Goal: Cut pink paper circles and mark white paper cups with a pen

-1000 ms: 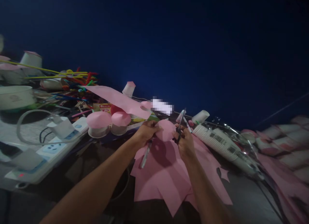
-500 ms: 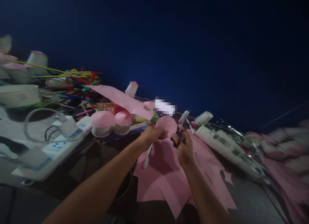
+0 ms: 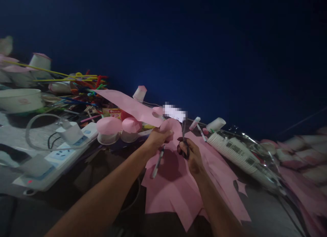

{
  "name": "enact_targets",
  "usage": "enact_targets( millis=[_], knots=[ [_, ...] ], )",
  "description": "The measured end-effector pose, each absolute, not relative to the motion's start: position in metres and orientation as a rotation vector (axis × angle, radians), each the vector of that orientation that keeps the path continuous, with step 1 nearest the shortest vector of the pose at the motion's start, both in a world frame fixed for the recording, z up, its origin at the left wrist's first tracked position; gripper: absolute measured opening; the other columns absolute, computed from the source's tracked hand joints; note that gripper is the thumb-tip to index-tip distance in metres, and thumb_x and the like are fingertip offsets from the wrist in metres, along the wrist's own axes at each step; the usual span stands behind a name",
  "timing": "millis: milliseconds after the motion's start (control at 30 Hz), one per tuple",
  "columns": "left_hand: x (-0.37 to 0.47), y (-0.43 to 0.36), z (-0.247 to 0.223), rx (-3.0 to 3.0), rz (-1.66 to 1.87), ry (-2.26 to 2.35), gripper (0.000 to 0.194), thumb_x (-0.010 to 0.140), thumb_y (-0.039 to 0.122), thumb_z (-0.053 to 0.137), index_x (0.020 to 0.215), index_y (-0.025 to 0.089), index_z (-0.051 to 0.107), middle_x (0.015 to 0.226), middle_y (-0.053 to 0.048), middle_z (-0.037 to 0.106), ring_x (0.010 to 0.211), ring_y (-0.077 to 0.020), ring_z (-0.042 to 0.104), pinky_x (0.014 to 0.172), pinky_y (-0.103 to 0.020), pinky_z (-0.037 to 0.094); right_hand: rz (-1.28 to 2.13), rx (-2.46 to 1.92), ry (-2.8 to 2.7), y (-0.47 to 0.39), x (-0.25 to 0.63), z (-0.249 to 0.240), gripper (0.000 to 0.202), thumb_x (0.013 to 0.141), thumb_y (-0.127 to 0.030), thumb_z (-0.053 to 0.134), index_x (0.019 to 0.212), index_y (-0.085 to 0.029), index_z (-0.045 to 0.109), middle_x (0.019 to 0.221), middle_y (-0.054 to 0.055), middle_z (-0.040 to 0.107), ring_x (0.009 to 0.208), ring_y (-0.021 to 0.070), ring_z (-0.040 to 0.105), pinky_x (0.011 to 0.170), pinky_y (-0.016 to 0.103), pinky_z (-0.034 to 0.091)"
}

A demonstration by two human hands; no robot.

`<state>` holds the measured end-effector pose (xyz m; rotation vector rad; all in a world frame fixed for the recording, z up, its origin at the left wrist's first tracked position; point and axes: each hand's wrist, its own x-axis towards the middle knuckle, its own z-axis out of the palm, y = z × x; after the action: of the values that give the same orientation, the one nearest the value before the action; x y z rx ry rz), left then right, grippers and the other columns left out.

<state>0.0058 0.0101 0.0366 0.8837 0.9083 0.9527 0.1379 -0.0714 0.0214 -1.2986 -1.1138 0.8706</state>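
My left hand is closed on a rounded piece of pink paper, its thumb on top. My right hand grips a pair of scissors by the handles, blades pointing up and away beside the paper's right edge. The blades look nearly together; whether they touch the paper I cannot tell. Beneath both hands lie several overlapping pink paper sheets. A pen rests on them below my left hand.
At left are a white power strip, pink-topped paper cups, a white bowl and colourful pipe cleaners. A pink paper strip lies behind. At right is a bagged stack of paper cups. A glue stick lies beyond the scissors.
The scissors have moved slightly left and their blades have come closer together, now pointing more straight up. The pink piece has turned and tilted in my left hand, which shifted slightly left.
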Motion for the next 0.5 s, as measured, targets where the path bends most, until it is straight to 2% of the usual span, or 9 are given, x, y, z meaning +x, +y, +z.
enact_targets(
  millis=[200, 300, 500],
  knots=[
    [0.0073, 0.0121, 0.0315, 0.994, 0.939, 0.941, 0.033, 0.067, 0.032, 0.074, 0.09, 0.017, 0.056, 0.064, 0.001, 0.057, 0.05, -0.0109, 0.052, 0.042, -0.019, 0.036, 0.895, -1.321, -1.109, -0.0707, 0.137, 0.0256, 0.035, 0.072, -0.047, 0.067, 0.09, -0.018, 0.062, 0.056, -0.003, 0.051, 0.055, 0.0116, 0.043, 0.051, 0.025, 0.031],
    [0.0079, 0.0125, 0.0307, 1.008, 0.935, 0.928, 0.028, 0.066, 0.032, 0.074, 0.083, 0.017, 0.057, 0.06, 0.001, 0.054, 0.047, -0.0098, 0.048, 0.04, -0.019, 0.033, 0.903, -1.306, -1.101, -0.0708, 0.1385, 0.0256, 0.033, 0.072, -0.045, 0.068, 0.089, -0.017, 0.063, 0.055, -0.003, 0.051, 0.053, 0.0107, 0.041, 0.051, 0.025, 0.029],
    [0.0062, 0.0126, 0.0309, 0.992, 0.93, 0.927, 0.024, 0.066, 0.031, 0.074, 0.072, 0.017, 0.054, 0.054, 0.002, 0.051, 0.046, -0.0097, 0.045, 0.042, -0.02, 0.034, 0.933, -1.299, -1.082, -0.0707, 0.1419, 0.0231, 0.034, 0.074, -0.044, 0.068, 0.093, -0.016, 0.064, 0.054, -0.004, 0.051, 0.053, 0.01, 0.041, 0.052, 0.024, 0.029]
  ],
)
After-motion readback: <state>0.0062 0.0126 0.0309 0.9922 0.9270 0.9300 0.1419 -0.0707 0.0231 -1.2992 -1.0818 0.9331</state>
